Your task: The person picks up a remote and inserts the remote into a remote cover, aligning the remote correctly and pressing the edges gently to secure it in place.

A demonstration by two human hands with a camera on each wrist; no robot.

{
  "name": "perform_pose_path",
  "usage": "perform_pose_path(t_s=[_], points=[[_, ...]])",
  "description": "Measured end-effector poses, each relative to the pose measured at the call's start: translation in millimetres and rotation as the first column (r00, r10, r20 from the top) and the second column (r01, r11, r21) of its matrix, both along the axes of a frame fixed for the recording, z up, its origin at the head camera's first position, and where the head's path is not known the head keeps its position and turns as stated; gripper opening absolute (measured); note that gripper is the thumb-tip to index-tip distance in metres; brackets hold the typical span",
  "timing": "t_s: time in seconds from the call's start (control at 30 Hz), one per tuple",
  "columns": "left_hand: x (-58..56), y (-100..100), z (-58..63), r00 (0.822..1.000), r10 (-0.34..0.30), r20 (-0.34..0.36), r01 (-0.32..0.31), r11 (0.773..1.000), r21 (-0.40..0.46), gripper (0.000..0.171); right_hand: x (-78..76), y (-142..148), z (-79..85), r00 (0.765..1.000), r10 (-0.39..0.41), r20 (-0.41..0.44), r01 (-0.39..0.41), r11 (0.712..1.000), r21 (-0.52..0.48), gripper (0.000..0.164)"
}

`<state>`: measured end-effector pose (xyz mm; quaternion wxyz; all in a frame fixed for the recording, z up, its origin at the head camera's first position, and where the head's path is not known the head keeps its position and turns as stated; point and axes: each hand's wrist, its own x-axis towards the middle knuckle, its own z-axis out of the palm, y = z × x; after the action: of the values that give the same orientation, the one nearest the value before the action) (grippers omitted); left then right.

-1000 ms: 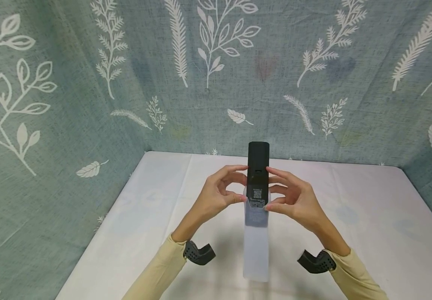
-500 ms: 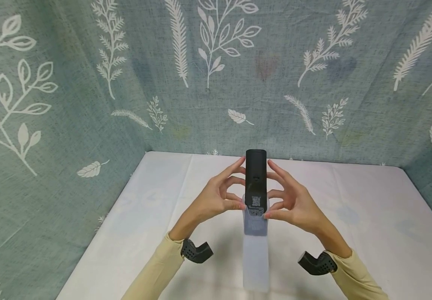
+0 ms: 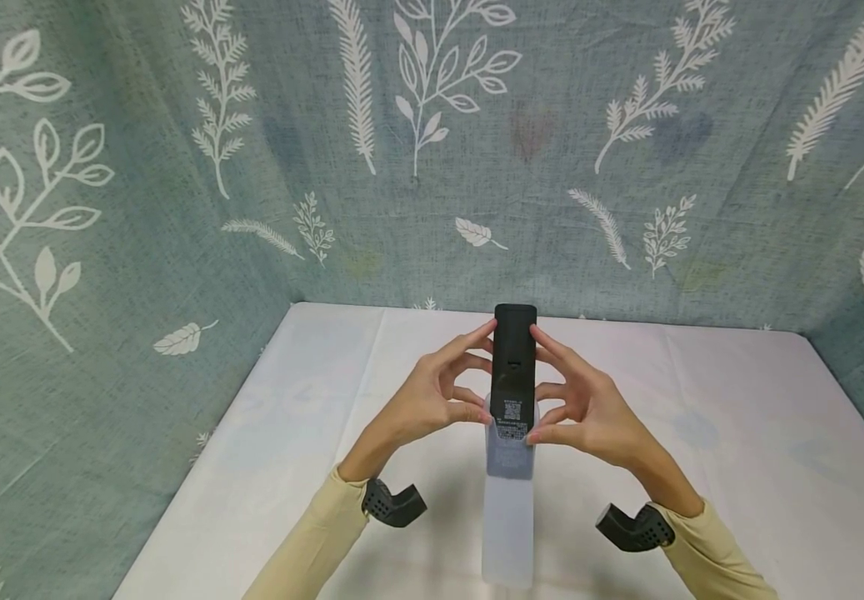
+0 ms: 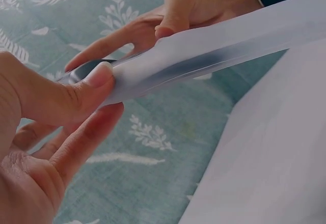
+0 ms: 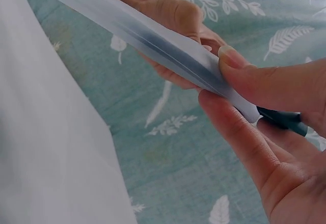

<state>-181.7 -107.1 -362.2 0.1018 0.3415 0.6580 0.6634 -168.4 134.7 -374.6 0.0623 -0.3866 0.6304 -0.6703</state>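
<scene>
A black remote control (image 3: 514,350), its back with a latch notch and printed codes facing up, sits partly inside a long translucent sleeve (image 3: 508,533). The lower part of the remote shows dimly through the sleeve, whose other end hangs flat toward the person. On the left edge, my left hand (image 3: 432,392) pinches the sleeve's mouth between thumb and fingers, its index fingertip up beside the remote. My right hand (image 3: 585,408) mirrors this on the right edge. In the right wrist view the remote's dark end (image 5: 282,119) sticks out past the sleeve's rim.
A white-covered table (image 3: 312,533) lies beneath the hands. Behind it and to the left hangs a grey-green curtain (image 3: 417,217) with white leaf prints. Each wrist carries a black camera mount, such as the left one (image 3: 394,504).
Remote and sleeve have come down a little toward the person. Both index fingers have stretched farther up along the remote's sides, nearer its top end.
</scene>
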Motion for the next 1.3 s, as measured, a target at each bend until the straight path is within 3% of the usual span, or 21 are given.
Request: perform_pose_path(t_s=[0.53,1.3], points=[[-0.8,-0.9,-2.7,1.0,0.023,-0.006,-0.023,0.999,0.027,0.095,1.2,-0.1,-0.7,0.998,-0.021,0.052,0.021,1.0,0.001,0.106],[-1.0,-2.0,-4.8,0.998,0.054,-0.021,-0.053,0.998,0.016,0.092,-0.1,-0.3,-3.3,0.998,-0.031,0.062,0.031,0.999,-0.005,0.104]])
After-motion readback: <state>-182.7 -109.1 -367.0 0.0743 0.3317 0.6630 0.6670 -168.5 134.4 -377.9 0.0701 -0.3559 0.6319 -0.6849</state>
